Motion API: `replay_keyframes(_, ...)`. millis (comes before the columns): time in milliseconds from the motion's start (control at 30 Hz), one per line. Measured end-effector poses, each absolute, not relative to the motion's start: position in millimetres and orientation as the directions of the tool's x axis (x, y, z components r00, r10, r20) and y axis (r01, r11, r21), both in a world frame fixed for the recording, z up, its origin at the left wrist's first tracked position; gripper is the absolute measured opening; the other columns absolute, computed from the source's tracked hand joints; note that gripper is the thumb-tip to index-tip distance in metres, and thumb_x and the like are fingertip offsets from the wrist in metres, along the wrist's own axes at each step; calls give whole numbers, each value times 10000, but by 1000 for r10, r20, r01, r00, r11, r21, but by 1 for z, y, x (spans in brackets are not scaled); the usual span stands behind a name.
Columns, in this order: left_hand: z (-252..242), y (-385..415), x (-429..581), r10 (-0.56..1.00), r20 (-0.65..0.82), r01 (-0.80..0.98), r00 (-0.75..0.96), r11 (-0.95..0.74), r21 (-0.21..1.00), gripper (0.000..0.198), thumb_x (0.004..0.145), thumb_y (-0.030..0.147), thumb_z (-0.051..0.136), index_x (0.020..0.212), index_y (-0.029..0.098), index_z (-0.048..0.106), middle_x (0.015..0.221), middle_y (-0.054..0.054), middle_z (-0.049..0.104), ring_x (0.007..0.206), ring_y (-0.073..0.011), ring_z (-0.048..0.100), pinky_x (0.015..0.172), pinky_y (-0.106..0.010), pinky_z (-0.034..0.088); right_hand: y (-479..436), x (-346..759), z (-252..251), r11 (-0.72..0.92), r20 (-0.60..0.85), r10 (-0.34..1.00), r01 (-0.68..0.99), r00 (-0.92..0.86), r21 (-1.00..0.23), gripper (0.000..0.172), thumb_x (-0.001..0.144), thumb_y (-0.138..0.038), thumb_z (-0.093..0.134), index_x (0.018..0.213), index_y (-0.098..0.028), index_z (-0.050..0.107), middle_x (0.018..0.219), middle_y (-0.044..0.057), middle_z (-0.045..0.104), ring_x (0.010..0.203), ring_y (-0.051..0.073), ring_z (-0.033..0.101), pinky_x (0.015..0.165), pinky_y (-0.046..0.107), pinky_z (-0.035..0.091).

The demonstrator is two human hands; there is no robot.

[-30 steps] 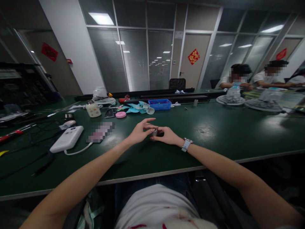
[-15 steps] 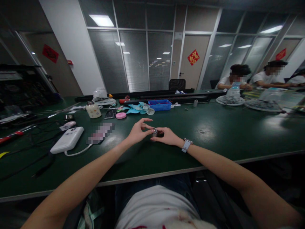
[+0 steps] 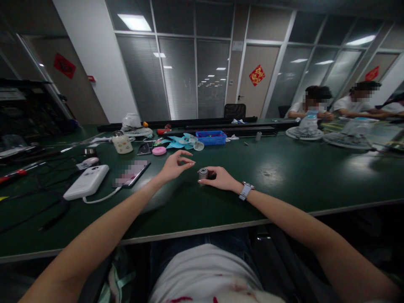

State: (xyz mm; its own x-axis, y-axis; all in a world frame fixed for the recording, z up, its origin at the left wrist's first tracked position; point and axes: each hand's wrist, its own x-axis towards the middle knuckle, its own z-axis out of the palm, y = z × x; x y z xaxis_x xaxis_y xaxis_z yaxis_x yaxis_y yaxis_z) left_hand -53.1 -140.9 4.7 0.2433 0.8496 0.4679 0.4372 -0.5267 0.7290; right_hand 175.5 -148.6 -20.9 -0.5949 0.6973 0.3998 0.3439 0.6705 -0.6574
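A small grey metal cylinder (image 3: 203, 173), which looks like a little motor, stands upright over the green table. My right hand (image 3: 219, 179) has its thumb and fingers closed around it from the right. Its top face shows, while my fingers hide part of its side. To the left, my left hand (image 3: 176, 165) hovers with thumb and fingers apart and nothing between them. A gap separates its fingertips from the cylinder.
A white power bank (image 3: 86, 182) is cabled to a phone (image 3: 132, 172) on the left. Farther back are a cream bottle (image 3: 122, 143), a pink round lid (image 3: 159, 150), blue fan blades (image 3: 183, 141), a blue tray (image 3: 211, 137) and another cylinder (image 3: 258, 136). People sit at the far right.
My left hand has let go of the metal cylinder and moved away to the left. My right hand stays around the cylinder in nearly the same spot.
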Motion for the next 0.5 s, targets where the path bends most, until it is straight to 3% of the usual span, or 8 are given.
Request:
replay_keyframes(200,-7,-123,-94,854,90,470,513,-367,803,491,691,331,759,1110,142,585,930,-117,760,871,-237,713,750,-345,526,-150,178,-17,650,385,727,390,-568,-653,379,777,-417,705,1069,-177,680,988,54,712,849,184,649,784,313,503)
replay_keyframes(367,-2,-121,-101,822,31,505,568,-378,776,571,667,337,772,1175,162,579,1004,-111,744,932,-235,687,780,-346,511,-150,177,-16,643,375,732,396,-569,-655,385,781,-423,699,1074,-174,678,990,56,713,851,180,650,785,308,503)
replay_keyframes(500,5,-121,-105,807,7,623,591,-461,632,603,638,365,789,1192,203,615,1103,-77,701,1019,-245,627,827,-331,472,-149,177,-17,644,374,732,400,-569,-652,399,784,-421,698,1091,-168,671,991,58,715,838,178,654,763,299,506)
